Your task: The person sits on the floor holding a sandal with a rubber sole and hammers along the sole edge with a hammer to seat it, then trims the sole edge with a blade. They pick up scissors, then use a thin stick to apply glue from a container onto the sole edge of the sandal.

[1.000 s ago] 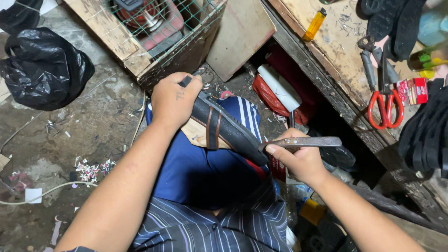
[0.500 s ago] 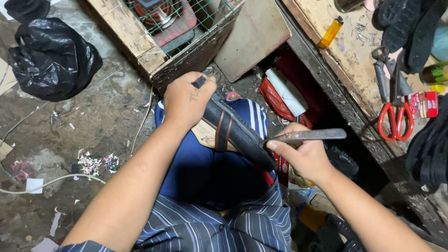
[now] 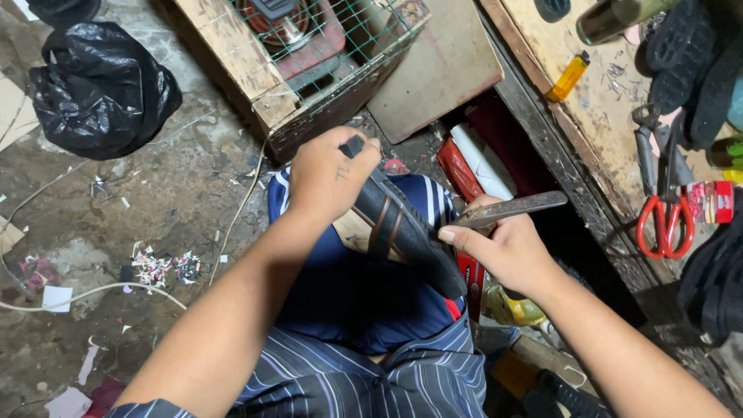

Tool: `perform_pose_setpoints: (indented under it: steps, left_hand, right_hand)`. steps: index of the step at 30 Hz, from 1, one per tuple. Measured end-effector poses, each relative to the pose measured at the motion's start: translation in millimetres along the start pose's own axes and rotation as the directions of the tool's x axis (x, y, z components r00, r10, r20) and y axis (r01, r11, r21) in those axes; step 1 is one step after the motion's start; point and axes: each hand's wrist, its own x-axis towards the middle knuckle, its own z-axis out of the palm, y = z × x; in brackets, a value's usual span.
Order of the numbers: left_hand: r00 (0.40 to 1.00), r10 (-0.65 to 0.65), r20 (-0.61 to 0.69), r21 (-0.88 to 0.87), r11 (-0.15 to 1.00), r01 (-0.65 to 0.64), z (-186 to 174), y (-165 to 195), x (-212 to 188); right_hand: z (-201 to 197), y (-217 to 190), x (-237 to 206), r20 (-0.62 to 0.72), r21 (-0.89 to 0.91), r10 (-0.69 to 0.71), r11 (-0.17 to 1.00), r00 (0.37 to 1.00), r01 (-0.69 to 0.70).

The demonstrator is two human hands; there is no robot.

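The left hand (image 3: 329,176) gripped the sandal's (image 3: 406,232) top end, while the right hand (image 3: 503,249), at its 3 o'clock, clasped a blade (image 3: 515,209).

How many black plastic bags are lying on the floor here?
1. A black plastic bag lies on the dirty floor at upper left, beside the wooden crate. Others may lie outside the view.
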Motion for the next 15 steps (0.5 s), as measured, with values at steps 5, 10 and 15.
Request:
perform_pose_setpoints:
  steps: [5, 10, 15]
  left_hand:
    - [0.999, -0.033, -0.007, 0.051, 0.998, 0.034, 0, 4, 4]
    - [0.994, -0.107, 0.026, 0.093, 0.99, 0.104, -2, 8, 10]
    - [0.993, -0.115, 0.037, 0.062, 0.992, 0.113, 2, 9, 10]
  right_hand:
    - [4, -5, 17, 0.024, 0.017, -0.018, 1.0, 1.0, 0.018]
    - [11, -29, 35, 0.035, -0.008, -0.016, 1.0, 0.999, 0.017]
    - [5, -97, 55, 0.146, -0.392, -0.025, 0.916, 0.989, 0.081]
